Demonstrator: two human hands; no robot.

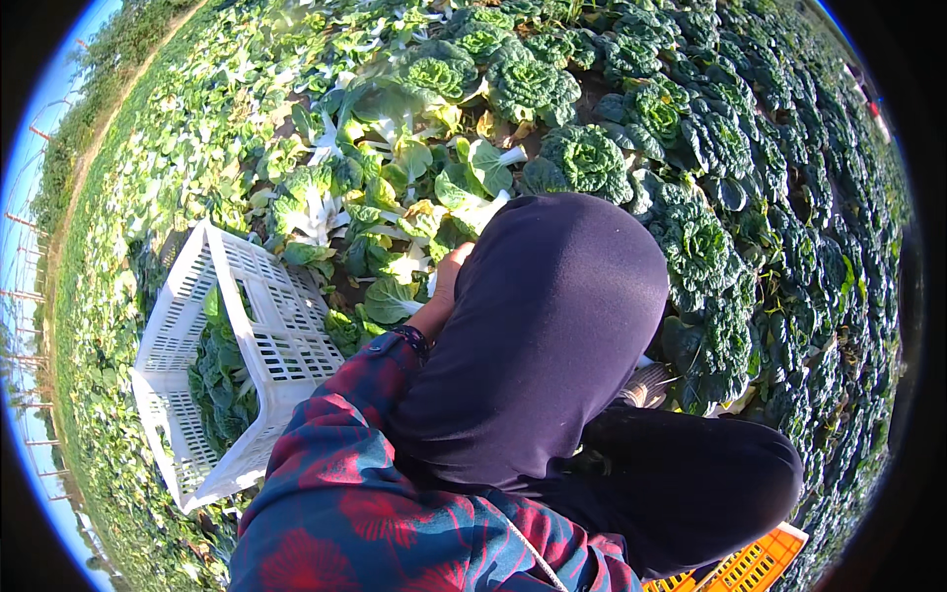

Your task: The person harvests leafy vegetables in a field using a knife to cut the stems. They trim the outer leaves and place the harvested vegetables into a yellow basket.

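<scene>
My left hand [448,280] reaches down beside my raised knee, among loose leafy greens with white stalks; its fingertips are partly hidden by the knee, and whether it grips anything is unclear. A cut leaf with a pale stalk [392,300] lies just left of it. My right hand is out of view. To the left, a white slatted plastic crate [296,362] stands tilted, holding dark green leafy heads [222,377]. Above the knee, detached leaves [488,166] lie on the ground, next to a rooted head of crinkled dark greens [588,159].
An orange plastic crate [755,566] shows at the lower right, partly behind my leg. Dense rows of dark leafy greens [799,281] fill the right side. Trimmed pale leaves [214,140] cover the ground at the upper left, with a dirt path [96,140] beyond.
</scene>
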